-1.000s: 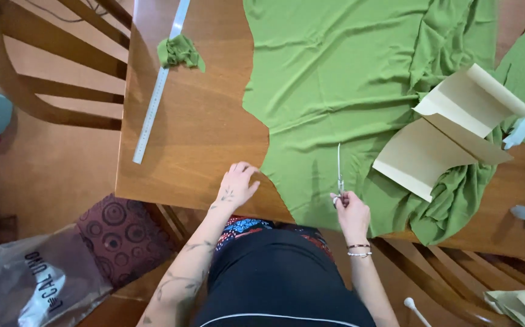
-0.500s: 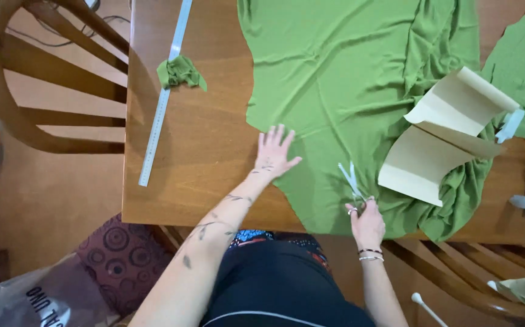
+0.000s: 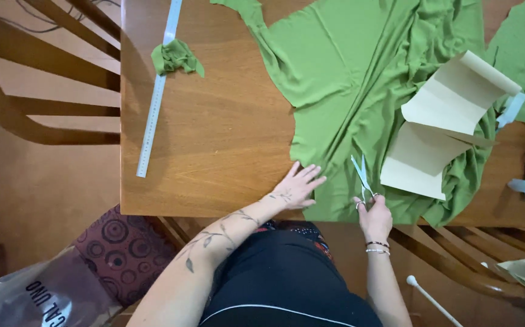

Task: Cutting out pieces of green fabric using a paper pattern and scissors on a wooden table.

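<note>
Since half a second ago, left hand point(image 3: 299, 186) has slid lower, fingers spread flat on green jersey fabric point(image 3: 359, 103) (centre frame, wooden table point(image 3: 214, 139)). Right hand point(image 3: 374, 217) grips silver scissors point(image 3: 362, 177), blades parted.

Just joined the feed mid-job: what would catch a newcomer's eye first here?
The large green fabric spread over the right half of the wooden table. At its near edge the right hand holds open scissors on the cloth, while the left hand lies flat at its edge. Folded beige paper lies on the fabric, right.
</note>
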